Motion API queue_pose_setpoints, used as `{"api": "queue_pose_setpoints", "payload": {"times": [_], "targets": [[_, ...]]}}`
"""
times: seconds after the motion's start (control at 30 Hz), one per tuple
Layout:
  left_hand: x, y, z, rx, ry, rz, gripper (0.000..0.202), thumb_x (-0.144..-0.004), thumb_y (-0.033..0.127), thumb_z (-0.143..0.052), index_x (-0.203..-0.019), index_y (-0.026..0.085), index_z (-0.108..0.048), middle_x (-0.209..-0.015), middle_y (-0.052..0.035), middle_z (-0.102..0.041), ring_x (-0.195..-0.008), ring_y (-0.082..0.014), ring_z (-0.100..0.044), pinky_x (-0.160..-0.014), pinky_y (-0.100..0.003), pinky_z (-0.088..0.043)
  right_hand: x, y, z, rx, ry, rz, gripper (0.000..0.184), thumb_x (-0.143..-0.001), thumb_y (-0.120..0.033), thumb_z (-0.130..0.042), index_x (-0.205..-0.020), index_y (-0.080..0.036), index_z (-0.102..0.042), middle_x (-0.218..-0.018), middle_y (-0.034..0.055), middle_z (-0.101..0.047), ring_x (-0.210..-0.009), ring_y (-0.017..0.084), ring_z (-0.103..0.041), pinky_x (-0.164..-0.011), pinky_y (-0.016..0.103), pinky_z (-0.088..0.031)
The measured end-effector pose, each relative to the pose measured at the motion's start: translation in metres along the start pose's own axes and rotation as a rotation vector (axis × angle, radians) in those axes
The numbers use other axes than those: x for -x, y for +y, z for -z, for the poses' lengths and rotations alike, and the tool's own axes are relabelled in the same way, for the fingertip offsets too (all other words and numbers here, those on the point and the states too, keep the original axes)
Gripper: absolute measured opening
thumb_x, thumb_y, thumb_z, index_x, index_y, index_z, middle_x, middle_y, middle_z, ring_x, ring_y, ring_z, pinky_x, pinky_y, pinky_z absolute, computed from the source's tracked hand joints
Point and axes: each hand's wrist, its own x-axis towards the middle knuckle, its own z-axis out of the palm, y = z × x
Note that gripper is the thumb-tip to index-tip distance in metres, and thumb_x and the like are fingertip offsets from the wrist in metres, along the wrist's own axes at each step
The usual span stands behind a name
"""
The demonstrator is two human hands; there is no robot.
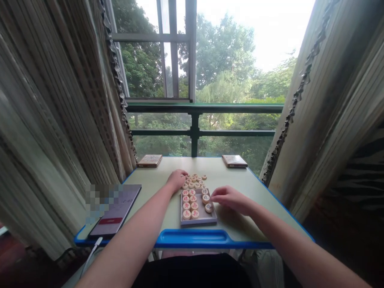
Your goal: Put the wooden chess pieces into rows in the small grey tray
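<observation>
My left hand (177, 180) reaches to the left edge of a loose cluster of round wooden Chinese chess pieces (197, 185). Its fingers are slightly bent and apart, the tips close to the nearest pieces; I see none held. A shallow light-coloured box (201, 221) lies in front of the cluster. Red-marked pieces (195, 206) fill two columns on its left side. Dark-marked pieces (209, 208) sit along its right side, some slightly tilted. My right hand (229, 199) is at the box's right wall, fingers stretched toward a dark-marked piece (205, 198), with nothing visibly held.
The pale table (249, 188) has a blue rim with a moulded groove (193, 237) at the front. A phone or tablet (120, 212) with a white cable (91, 256) lies at left. Flat boxes stand at back left (150, 160) and back right (235, 161). Curtains flank a window.
</observation>
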Motion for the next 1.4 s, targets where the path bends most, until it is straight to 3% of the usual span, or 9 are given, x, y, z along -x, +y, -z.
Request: {"api": "queue_pose_setpoints", "payload": {"times": [0.13,0.2,0.27,0.33,0.4,0.47,0.7,0.97,1.4], "targets": [[0.000,-0.001,-0.002,0.052,-0.003,-0.039,0.041,-0.074,0.013,-0.045,-0.110,0.018,-0.063,-0.101,-0.0049,-0.066,-0.088,-0.0157,-0.060,-0.082,-0.025,-0.046,-0.046,-0.007,0.025,-0.187,0.195,0.121,0.028,-0.070,-0.040,-0.061,-0.082,-0.015,-0.063,-0.047,-0.0090,-0.031,-0.040,0.005,-0.025,-0.040,0.020,-0.020],[0.002,0.001,-0.002,0.065,0.000,-0.096,0.038,-0.076,0.017,-0.046,-0.109,0.018,-0.063,-0.104,-0.0056,-0.065,-0.088,-0.0163,-0.060,-0.083,-0.026,-0.045,-0.073,-0.001,0.030,-0.097,0.431,0.229,0.025,-0.073,-0.037,-0.055,-0.084,-0.015,-0.064,-0.053,-0.0046,-0.042,-0.045,0.008,-0.037,-0.044,0.022,-0.031],[0.003,0.003,-0.003,0.072,-0.025,-0.153,0.031,-0.077,0.023,-0.049,-0.100,0.019,-0.068,-0.105,-0.0057,-0.063,-0.090,-0.0172,-0.059,-0.084,-0.027,-0.045,-0.094,0.010,0.029,0.137,0.558,0.384,0.023,-0.074,-0.032,-0.055,-0.085,-0.017,-0.067,-0.071,0.0035,-0.056,-0.064,0.014,-0.053,-0.061,0.029,-0.044],[0.004,0.005,-0.003,0.071,-0.050,-0.186,0.028,-0.077,0.026,-0.050,-0.096,0.021,-0.070,-0.104,-0.0053,-0.063,-0.093,-0.0180,-0.058,-0.086,-0.027,-0.045,-0.104,0.022,0.026,0.400,0.497,0.504,0.022,-0.073,-0.028,-0.058,-0.089,-0.020,-0.070,-0.091,0.0080,-0.061,-0.086,0.020,-0.056,-0.081,0.036,-0.045],[0.003,0.006,-0.003,0.074,-0.056,-0.181,0.027,-0.078,0.029,-0.051,-0.094,0.021,-0.071,-0.103,-0.0056,-0.062,-0.092,-0.0178,-0.058,-0.085,-0.028,-0.045,-0.105,0.029,0.021,0.590,0.353,0.570,0.022,-0.077,-0.027,-0.056,-0.094,-0.024,-0.071,-0.101,0.0082,-0.062,-0.096,0.022,-0.055,-0.090,0.039,-0.042],[0.002,0.005,-0.003,0.087,-0.056,-0.146,0.028,-0.078,0.033,-0.052,-0.095,0.021,-0.070,-0.104,-0.0064,-0.061,-0.084,-0.0170,-0.059,-0.080,-0.028,-0.047,-0.102,0.031,0.019,0.684,0.257,0.589,0.023,-0.080,-0.026,-0.054,-0.096,-0.025,-0.070,-0.102,0.0077,-0.063,-0.094,0.021,-0.056,-0.089,0.038,-0.043],[-0.001,0.003,-0.002,0.120,-0.013,-0.108,0.030,-0.078,0.036,-0.052,-0.093,0.017,-0.070,-0.101,-0.0077,-0.061,-0.066,-0.0119,-0.057,-0.072,-0.027,-0.048,-0.098,0.028,0.016,0.806,0.273,0.601,0.029,-0.081,-0.017,-0.051,-0.104,-0.024,-0.067,-0.111,0.0073,-0.062,-0.099,0.022,-0.054,-0.089,0.038,-0.043],[0.001,0.005,-0.001,0.123,0.034,-0.061,0.027,-0.077,0.033,-0.053,-0.091,0.016,-0.069,-0.098,-0.0078,-0.061,-0.071,-0.0128,-0.056,-0.072,-0.026,-0.048,-0.095,0.026,0.015,0.780,0.310,0.489,0.015,-0.079,-0.017,-0.055,-0.087,-0.017,-0.067,-0.091,0.0087,-0.062,-0.081,0.017,-0.057,-0.075,0.029,-0.046],[0.002,0.005,0.000,0.144,-0.001,0.014,0.027,-0.076,0.035,-0.054,-0.086,0.015,-0.068,-0.087,-0.0056,-0.065,-0.071,-0.0136,-0.055,-0.066,-0.025,-0.045,-0.089,0.024,0.012,0.635,0.253,0.546,0.020,-0.071,-0.007,-0.054,-0.082,-0.017,-0.068,-0.090,0.0066,-0.062,-0.075,0.014,-0.059,-0.074,0.026,-0.047]]}}
